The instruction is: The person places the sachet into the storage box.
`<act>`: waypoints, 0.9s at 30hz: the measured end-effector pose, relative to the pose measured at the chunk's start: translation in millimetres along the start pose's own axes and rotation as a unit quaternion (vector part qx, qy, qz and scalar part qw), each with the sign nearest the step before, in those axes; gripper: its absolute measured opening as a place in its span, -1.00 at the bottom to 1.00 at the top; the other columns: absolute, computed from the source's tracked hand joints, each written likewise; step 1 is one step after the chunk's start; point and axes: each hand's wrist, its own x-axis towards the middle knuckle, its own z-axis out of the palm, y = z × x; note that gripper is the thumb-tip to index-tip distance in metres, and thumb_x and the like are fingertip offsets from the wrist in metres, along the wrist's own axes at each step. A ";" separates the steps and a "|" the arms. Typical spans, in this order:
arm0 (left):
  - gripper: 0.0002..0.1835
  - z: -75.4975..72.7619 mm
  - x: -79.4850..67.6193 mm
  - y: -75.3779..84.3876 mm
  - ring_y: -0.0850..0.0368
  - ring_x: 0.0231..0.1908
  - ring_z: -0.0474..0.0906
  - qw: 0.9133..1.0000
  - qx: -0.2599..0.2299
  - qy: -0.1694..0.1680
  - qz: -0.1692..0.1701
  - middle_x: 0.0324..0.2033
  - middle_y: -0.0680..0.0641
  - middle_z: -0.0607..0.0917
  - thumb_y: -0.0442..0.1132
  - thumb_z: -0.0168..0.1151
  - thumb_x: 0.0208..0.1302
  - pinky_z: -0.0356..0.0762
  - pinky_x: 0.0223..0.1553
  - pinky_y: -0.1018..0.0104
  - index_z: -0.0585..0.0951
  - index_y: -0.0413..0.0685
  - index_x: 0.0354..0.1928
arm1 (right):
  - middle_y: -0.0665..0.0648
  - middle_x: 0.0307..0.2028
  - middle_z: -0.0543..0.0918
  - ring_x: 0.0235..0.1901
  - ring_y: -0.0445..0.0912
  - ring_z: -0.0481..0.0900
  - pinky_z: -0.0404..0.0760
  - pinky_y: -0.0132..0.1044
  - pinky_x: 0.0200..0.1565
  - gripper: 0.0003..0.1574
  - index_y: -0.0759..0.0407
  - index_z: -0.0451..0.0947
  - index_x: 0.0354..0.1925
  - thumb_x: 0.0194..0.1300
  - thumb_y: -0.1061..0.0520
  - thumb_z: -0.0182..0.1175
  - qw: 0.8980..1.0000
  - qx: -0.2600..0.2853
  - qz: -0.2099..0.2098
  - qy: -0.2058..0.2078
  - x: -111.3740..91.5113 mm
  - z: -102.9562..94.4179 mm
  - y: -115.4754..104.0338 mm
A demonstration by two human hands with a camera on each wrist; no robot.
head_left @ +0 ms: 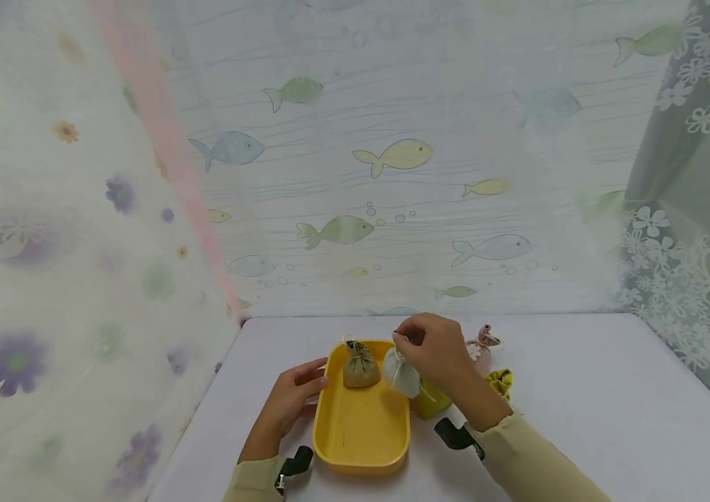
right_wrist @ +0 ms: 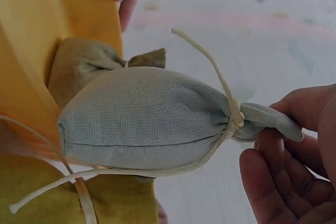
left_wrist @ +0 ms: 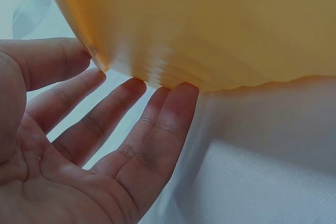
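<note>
My right hand pinches the twisted neck of a pale grey-blue drawstring pouch, with thumb and fingers on the cloth above the knot. The pouch hangs over the right rim of a yellow tray, its cream cord ends loose. Inside the tray, toward the far end, an olive-brown pouch stands upright with its neck tied. At the tray's left side is my left hand. Its fingertips touch the outer wall, the fingers extended rather than wrapped round it.
Right of the tray lies a mustard-yellow pouch, partly hidden by my right forearm. A pink pouch stands behind that arm. All rest on a white-covered table, with a fish-print curtain along its far edge.
</note>
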 end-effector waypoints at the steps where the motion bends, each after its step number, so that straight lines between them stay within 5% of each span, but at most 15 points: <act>1: -0.44 0.0 -0.1 0.2 -0.10 0.13 0.70 1.000 0.000 0.000 0.000 0.35 -0.21 0.57 -0.08 0.34 0.42 0.77 -0.01 0.03 0.52 0.14 0.44 | -0.13 -0.47 0.67 -0.50 -0.28 0.54 0.64 -0.40 -0.41 -0.90 -0.03 0.73 -0.39 0.22 0.10 0.49 1.000 0.001 0.004 0.001 1.0 2.1 0.5; 15: -0.44 0.4 -0.7 0.9 -0.11 0.14 0.69 1.000 -0.003 0.000 0.000 0.35 -0.21 0.57 -0.10 0.32 0.44 0.77 -0.03 0.04 0.51 0.14 0.44 | -0.11 -0.49 0.70 -0.48 -0.23 0.58 0.67 -0.32 -0.36 -0.91 -0.04 0.75 -0.38 0.29 0.08 0.42 0.995 0.007 0.091 -0.026 16.4 22.1 -2.9; 27: -0.44 -1.2 1.6 -0.9 -0.06 0.10 0.71 1.000 -0.007 -0.005 0.004 0.34 -0.22 0.58 -0.09 0.34 0.42 0.77 -0.03 0.04 0.53 0.12 0.43 | -0.11 -0.46 0.72 -0.45 -0.25 0.61 0.72 -0.25 -0.30 -0.93 -0.04 0.77 -0.35 0.31 0.09 0.43 0.996 -0.032 0.078 -0.030 19.9 40.9 8.8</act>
